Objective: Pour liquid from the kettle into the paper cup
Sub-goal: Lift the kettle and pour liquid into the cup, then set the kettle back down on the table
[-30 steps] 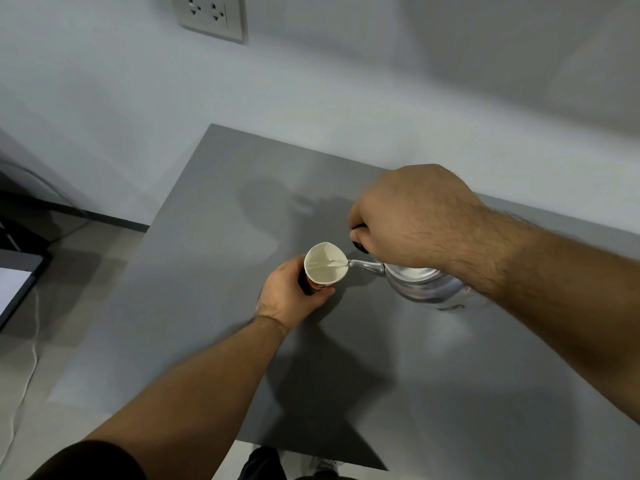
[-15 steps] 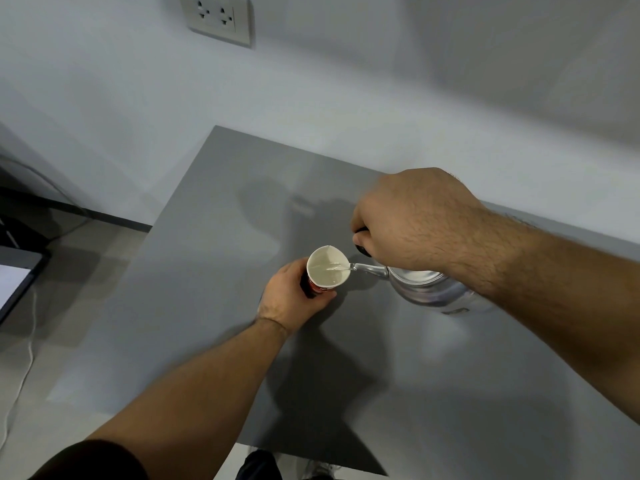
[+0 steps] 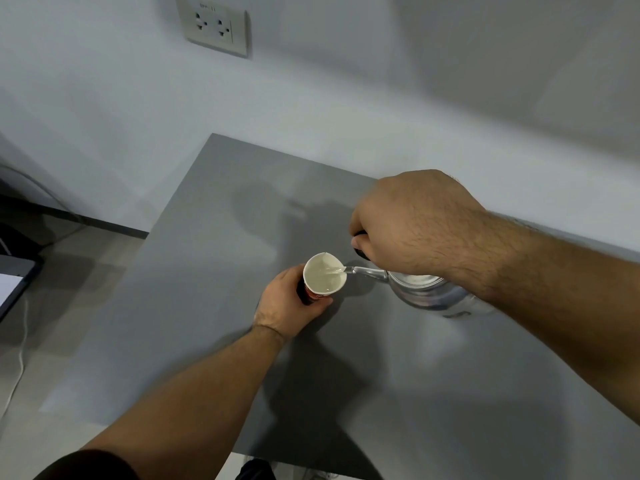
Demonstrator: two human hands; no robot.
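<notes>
Paper cup [image 3: 325, 276] within left fingers [image 3: 320, 304]

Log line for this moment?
phase: pouring | left hand: grips white paper cup | right hand: tilts silver metal kettle | spout at rim

Left hand [image 3: 289, 308] curled; right hand [image 3: 412, 223] fisted.

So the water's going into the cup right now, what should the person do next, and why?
Probably tip the kettle back upright to stop the stream. The paper cup already looks well filled, with liquid showing high inside its rim, and the spout sits right at the rim. The left hand grips the cup, so only the right hand on the handle needs to move.
</notes>
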